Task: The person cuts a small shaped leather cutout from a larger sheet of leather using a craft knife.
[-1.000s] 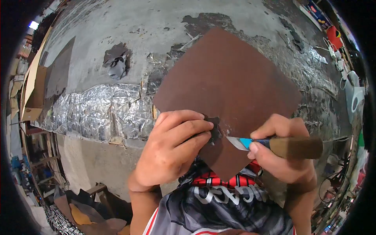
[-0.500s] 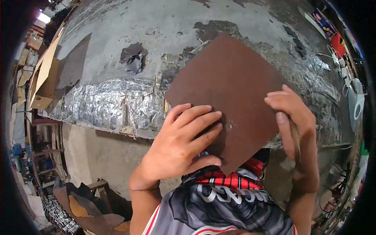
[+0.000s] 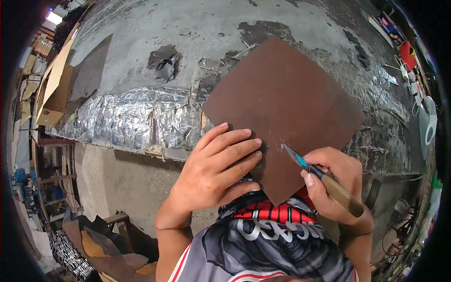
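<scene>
A square brown board (image 3: 282,89) lies turned cornerwise on the worn work table, its near corner reaching past the edge toward my shirt. My left hand (image 3: 216,169) rests on the board's left side with fingers stretched out, palm down. In my right hand (image 3: 336,178) is a craft knife (image 3: 342,193) with a wooden handle, gripped between thumb and fingers. Its blade points up and left, the tip right at a small patch of pale scuffs near the board's middle. Beneath the near corner, a red-and-black checked cloth (image 3: 272,211) shows at my waist.
Torn silvery foil (image 3: 131,120) covers the table's front edge. Dark crumpled scraps (image 3: 163,63) lie farther back. A cardboard box (image 3: 56,96) stands at the left; cables and a red item (image 3: 407,55) sit at the right edge. Leather-like pieces (image 3: 101,249) are piled at lower left.
My right hand has come from the board's right edge in over its lower right side, turning the knife so its blade meets the surface. The left hand stays nearly in place.
</scene>
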Motion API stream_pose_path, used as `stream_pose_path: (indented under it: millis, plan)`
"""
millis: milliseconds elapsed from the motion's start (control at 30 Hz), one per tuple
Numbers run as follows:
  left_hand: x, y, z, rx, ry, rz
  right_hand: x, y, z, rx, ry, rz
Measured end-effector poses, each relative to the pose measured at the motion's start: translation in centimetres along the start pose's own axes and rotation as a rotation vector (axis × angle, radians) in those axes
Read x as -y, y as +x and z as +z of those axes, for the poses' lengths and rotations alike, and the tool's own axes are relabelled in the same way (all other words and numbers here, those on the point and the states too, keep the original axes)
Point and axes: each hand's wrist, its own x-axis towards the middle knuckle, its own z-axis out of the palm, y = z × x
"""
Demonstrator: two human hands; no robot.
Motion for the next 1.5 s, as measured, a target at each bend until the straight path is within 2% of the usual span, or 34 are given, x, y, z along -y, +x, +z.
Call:
stream_pose_path:
  millis: [133, 267, 367, 667, 867, 1067, 1233, 1300, 1400, 1500]
  plan:
    - [0.0, 0.1, 0.0, 0.013, 0.030, 0.006, 0.1, 0.0, 1.6, -0.072, -0.073, -0.193]
    - [0.0, 0.1, 0.2, 0.008, 0.041, 0.012, 0.1, 0.4, 2.9, -0.134, -0.071, -0.238]
    - [0.1, 0.1, 0.1, 0.012, 0.044, 0.019, 0.3, 0.5, 2.5, -0.102, -0.101, -0.259]
    - [0.1, 0.1, 0.1, 0.013, 0.043, 0.011, 0.1, 0.4, 2.7, -0.082, -0.061, -0.268]
    - [0.2, 0.2, 0.0, 0.021, 0.047, 0.017, 0.3, 0.6, 3.6, -0.150, -0.081, -0.277]
    - [0.3, 0.1, -0.1, 0.004, 0.007, 0.047, 0.3, 1.4, 4.5, -0.203, -0.138, -0.176]
    - [0.0, -0.2, 0.4, -0.060, -0.005, 0.006, -0.4, -0.4, 4.7, -0.326, 0.087, -0.076]
    - [0.0, -0.4, 0.4, -0.064, 0.000, 0.012, -0.4, -0.6, 4.3, -0.313, 0.045, -0.112]
    - [0.1, -0.2, 0.5, -0.075, 0.008, 0.023, 0.7, -0.4, 3.5, -0.154, -0.044, -0.192]
    - [0.1, -0.4, 0.5, -0.077, 0.014, 0.024, 0.5, -0.1, 3.9, -0.175, -0.036, -0.241]
